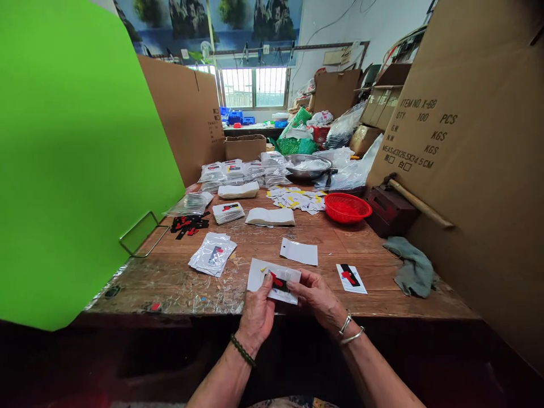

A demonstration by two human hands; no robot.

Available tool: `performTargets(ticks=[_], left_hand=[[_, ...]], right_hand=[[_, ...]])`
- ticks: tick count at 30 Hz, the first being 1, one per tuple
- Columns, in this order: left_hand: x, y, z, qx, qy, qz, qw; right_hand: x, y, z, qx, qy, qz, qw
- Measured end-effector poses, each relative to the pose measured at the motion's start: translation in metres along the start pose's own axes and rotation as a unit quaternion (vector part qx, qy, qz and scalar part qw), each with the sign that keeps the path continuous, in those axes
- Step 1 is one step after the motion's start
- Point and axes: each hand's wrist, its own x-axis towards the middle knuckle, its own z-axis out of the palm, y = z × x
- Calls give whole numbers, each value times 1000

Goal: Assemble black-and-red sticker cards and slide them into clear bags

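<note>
Near the table's front edge, my left hand pinches the left side of a white printed card, thumb on top. My right hand grips the card's right edge. A black and red flat piece lies on the card between my thumbs; shiny clear plastic seems to cover part of it. Just beyond my hands is a blank white packet with a small dark hole. To the right lies another card with a black and red piece. On the left sits a pile of plastic-covered cards.
Loose black and red pieces, a card stack, white stacks and scattered cards lie farther back. A red basket, hammer and grey cloth are right. Cardboard and a green panel flank the table.
</note>
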Motion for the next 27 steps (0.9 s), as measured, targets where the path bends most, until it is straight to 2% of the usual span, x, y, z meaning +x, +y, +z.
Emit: performTargets(ticks=[3,7,9,16,19,23,25,27], left_hand=[[-5,-4,0,24,-12,-8,1000],[-13,-5,1,75,-96,-26,992],[-15,-2,1,91,-113,-36,989],[-4,15,-4,175,-117,-62,976],[0,23,-6,203,-92,-49,974],[1,26,-9,209,-61,-36,975],[0,26,-12,206,-46,-34,977],[0,25,-14,210,-41,-30,976]], right_hand=[[1,-5,2,21,-6,-10,1000],[2,-9,2,51,15,-9,999],[2,-9,0,35,31,-4,999],[8,-11,-15,-41,46,10,998],[8,-16,-17,-61,3,30,998],[4,-23,-18,-9,-85,46,995],[4,-23,-19,-5,-100,44,994],[6,-20,-21,-23,-87,38,995]])
